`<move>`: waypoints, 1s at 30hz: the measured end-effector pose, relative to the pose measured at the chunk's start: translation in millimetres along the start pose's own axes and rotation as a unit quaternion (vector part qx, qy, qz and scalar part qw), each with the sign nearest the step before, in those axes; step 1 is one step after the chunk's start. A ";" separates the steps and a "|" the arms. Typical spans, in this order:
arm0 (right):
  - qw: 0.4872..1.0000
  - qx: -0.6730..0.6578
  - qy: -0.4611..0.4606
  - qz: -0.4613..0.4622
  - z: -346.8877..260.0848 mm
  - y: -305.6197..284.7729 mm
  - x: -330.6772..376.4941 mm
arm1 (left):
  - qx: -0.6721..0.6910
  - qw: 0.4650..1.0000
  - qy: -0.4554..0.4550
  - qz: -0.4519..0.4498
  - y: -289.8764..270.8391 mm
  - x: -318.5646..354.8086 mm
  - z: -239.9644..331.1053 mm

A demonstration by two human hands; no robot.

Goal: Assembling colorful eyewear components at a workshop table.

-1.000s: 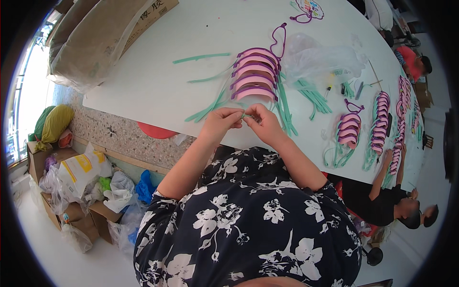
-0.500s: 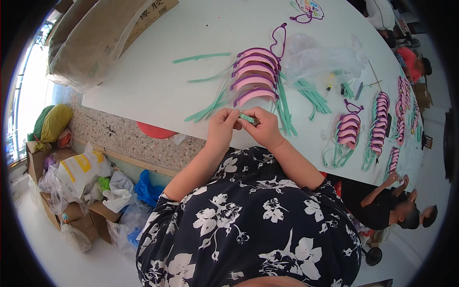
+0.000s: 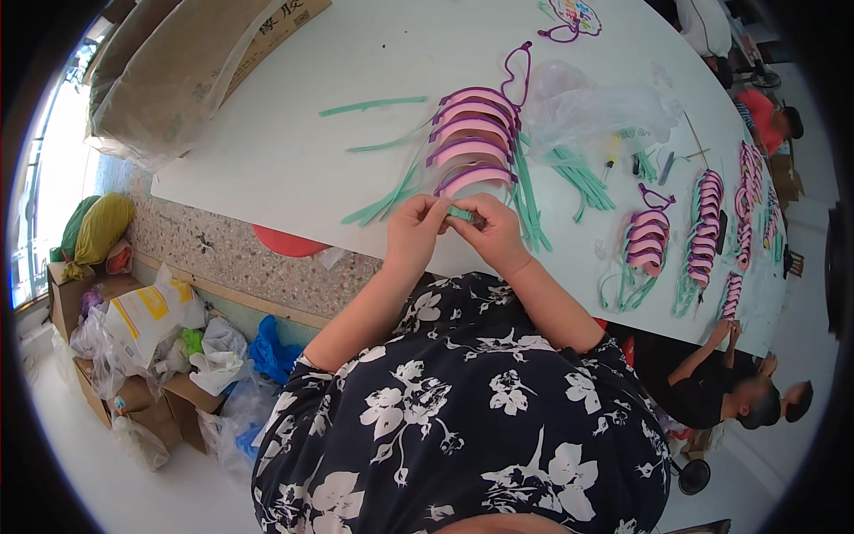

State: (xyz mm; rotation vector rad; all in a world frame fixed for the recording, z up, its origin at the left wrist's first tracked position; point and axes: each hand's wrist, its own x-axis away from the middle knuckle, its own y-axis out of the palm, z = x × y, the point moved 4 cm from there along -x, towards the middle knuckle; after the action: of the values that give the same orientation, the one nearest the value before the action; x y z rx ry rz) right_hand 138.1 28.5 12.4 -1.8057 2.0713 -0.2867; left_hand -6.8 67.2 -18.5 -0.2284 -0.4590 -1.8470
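My left hand (image 3: 415,228) and my right hand (image 3: 495,235) meet over the near edge of the table. Their fingertips pinch a short piece of green strap (image 3: 461,214) between them; a small dark bit shows by the right fingers, too small to name. Just beyond lies a row of curved pink pieces with purple rims (image 3: 473,153), overlapping one another. Long green straps (image 3: 527,200) trail from both sides of this row. A purple glasses-shaped frame (image 3: 519,76) sticks out at its far end.
A large brown carton (image 3: 165,84) stands at the far left of the white table (image 3: 294,151). Right of the row lie clear plastic bags (image 3: 596,102), loose green straps (image 3: 580,182) and more pink-and-purple rows (image 3: 647,240). Co-workers sit along the right. Bags and boxes (image 3: 169,418) crowd the lower left.
My hands stay together on the green strap, with the fingertips shifted slightly. At the right, a co-worker's hands have moved closer to a pink row.
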 end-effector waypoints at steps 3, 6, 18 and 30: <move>0.999 0.018 -0.022 -0.021 -8.4 -8.6 -3.2 | -0.080 0.996 0.032 -0.003 1.5 -3.2 4.9; 0.995 -0.092 0.041 0.020 15.2 -6.6 3.3 | 0.010 0.999 -0.010 -0.044 9.2 -3.4 1.3; 0.995 -0.065 0.080 -0.001 39.4 -15.4 12.3 | -0.320 0.908 0.249 -0.107 19.5 -13.2 15.0; 0.979 0.160 -0.124 -0.018 9.8 -22.0 4.3 | -0.235 0.958 -0.031 -0.162 10.1 -26.8 13.8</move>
State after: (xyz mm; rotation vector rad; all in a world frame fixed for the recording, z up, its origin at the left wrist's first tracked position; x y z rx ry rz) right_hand 161.6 21.8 11.6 -1.5964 1.7132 -0.3602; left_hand 10.4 93.6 -14.2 -0.5605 -0.0911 -2.2622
